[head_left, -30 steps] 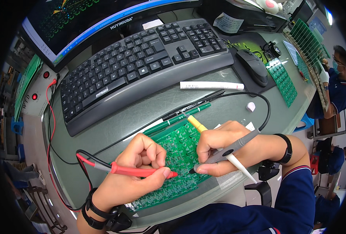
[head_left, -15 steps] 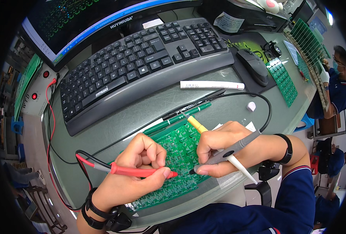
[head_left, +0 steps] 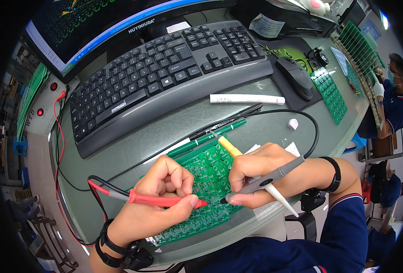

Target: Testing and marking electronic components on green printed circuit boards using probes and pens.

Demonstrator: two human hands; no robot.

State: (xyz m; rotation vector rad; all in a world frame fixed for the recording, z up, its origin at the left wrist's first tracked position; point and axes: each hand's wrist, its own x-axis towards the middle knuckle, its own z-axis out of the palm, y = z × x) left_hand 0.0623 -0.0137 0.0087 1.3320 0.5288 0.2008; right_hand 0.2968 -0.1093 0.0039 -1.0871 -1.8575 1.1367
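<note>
- The left hand [head_left: 162,193] has its fingers closed around a red probe [head_left: 158,199], the thumb pressed along it near the tip.
- The red probe's long axis runs nearly level from left to right, dipping slightly; its tip points right and its lead leaves the left end.
- The fingers of the right hand [head_left: 260,168] grip a grey probe [head_left: 274,172]. Its axis slants from upper right to lower left, with the dark tip pointing down-left.
- A yellow-and-white tool [head_left: 229,146] also sits in the right hand, crossing the grey probe. Its thin tip points up-left, its white end down-right; the hand hides its middle.
- Both probe tips are over the green circuit board [head_left: 206,173], near each other but apart. Whether they touch it, I cannot tell.
- The board lies on the counter [head_left: 274,129], its lower edge rising toward the right.
- A green pen [head_left: 206,139] lies just beyond it, also slanting up to the right.
</note>
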